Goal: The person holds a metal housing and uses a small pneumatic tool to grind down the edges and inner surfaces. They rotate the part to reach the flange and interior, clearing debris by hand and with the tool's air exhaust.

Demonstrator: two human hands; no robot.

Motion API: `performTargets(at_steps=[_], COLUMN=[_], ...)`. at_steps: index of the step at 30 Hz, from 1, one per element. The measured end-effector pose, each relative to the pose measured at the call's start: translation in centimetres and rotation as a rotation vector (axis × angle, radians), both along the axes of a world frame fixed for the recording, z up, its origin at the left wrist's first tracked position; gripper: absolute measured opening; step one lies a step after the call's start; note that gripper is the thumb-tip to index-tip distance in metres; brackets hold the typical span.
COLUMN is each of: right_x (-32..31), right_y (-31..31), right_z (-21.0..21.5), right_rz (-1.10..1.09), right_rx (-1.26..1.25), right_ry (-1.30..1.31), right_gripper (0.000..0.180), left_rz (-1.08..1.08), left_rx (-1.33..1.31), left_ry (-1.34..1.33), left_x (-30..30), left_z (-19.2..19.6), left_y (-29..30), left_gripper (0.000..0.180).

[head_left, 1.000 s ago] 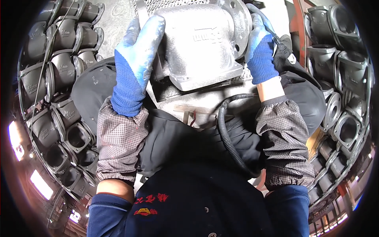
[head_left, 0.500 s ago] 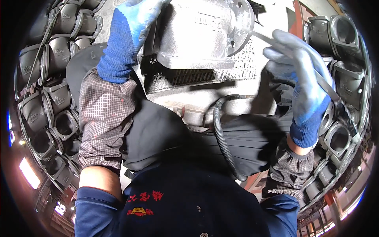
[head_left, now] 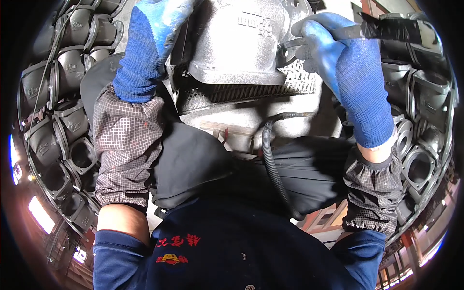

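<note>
A grey metal pipe-fitting casting with flanges and raised lettering sits on a metal mesh grate in front of me. My left hand, in a blue coated glove, grips the casting's far left side; its fingertips are partly cut off by the picture's edge. My right hand, gloved alike, is closed around a flat metal bar tool whose outer end is wrapped in black. The tool's other end reaches to the casting's right flange; whether it touches is hard to tell.
Similar castings are stacked on my left and on my right. A black corrugated hose curves across my right leg. Beyond the right hand stands a reddish frame.
My right hand has moved up and left toward the casting, swinging the bar from a steep slant to nearly level. The left hand stays on the casting, which has shifted slightly.
</note>
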State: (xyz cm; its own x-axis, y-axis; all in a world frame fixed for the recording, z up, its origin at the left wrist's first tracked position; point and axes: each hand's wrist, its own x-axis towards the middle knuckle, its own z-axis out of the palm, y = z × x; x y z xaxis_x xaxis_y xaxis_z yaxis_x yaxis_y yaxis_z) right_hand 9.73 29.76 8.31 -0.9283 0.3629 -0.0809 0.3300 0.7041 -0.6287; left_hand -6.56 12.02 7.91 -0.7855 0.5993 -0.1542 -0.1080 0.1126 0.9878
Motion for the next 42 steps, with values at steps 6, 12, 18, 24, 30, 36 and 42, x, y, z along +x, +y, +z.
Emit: performTargets(at_steps=[6,12,18,24,30,36,42], right_x=[-1.0,-1.1,-1.5,-1.5,-1.9,-1.0,-1.8], right_y=[1.0,-1.3,1.8,1.2,2.7,3.3,0.0], right_z=[0.5,2.9,1.6,2.1,1.8,1.5,3.7], right_rz=[0.178,-0.016,0.152,-0.053,0.039,-0.203,-0.244], right_rx=[0.073,0.121,-0.299,-0.677,-1.142,-1.012,-0.615], right_ry=[0.030,0.472,0.191,0.117,0.094,0.079,-0.027], right_gripper=[0.040,0.010,0.011,0.005,0.015,0.014,0.018], left_rz=[-0.231,-0.305,-0.283,-0.296,-0.283,-0.296,-0.342], left_rx=[-0.181,-0.179,-0.061,-0.136,-0.139,-0.005,-0.115], left_ry=[1.194,1.667,1.704,1.667,1.649,1.632,1.599], left_x=[-2.4,-2.5,-2.4,-1.9,-2.1,-2.4,-2.3], left_z=[-1.0,-0.8,-0.8,0.0,-0.1,-0.8,0.1], left_y=[-1.4,-0.6,0.1,0.2,-0.2,1.1,-0.1], left_gripper=[0.009,0.023,0.031,0.029,0.027,0.028,0.031])
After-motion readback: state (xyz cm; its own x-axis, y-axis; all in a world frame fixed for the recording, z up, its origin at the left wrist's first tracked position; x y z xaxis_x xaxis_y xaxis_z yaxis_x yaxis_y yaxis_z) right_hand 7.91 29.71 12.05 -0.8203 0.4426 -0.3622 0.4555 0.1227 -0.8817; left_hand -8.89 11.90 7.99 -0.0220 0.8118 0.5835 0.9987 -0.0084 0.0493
